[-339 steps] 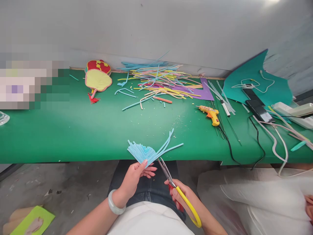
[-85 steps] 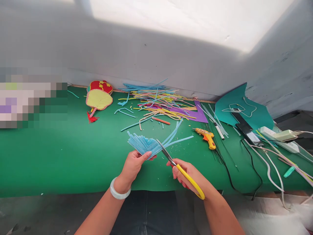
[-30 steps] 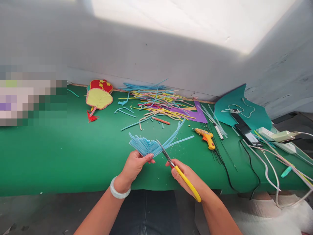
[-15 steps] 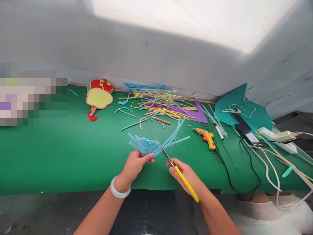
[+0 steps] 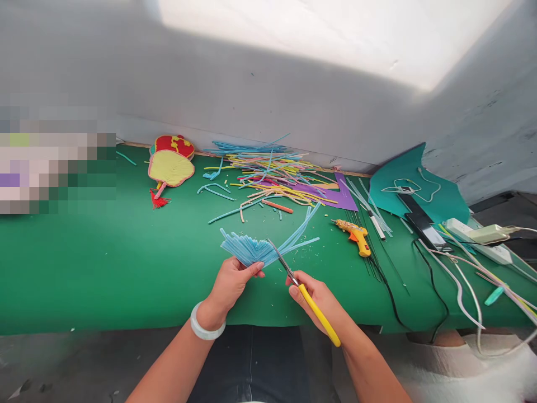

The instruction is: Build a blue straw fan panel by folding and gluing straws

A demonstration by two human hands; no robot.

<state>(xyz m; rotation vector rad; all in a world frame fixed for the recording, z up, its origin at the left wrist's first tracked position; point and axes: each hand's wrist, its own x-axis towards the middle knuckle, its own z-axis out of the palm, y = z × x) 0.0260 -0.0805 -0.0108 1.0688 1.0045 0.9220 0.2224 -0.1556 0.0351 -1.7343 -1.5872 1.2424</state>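
Pinching the narrow base of a blue fan (image 5: 247, 250) of glued strips, the left hand (image 5: 229, 282) is holding it just above the near part of the green table (image 5: 104, 263). The fan is spreading up and left, while its loose strands (image 5: 302, 226) are trailing up and right. The right hand (image 5: 319, 299) is gripping yellow-handled scissors (image 5: 293, 274), wrist low, with the blades pointing up-left and meeting the fan's right edge. Compared with a second ago, both hands are sitting almost where they were, and the lowest strand is reaching less far right.
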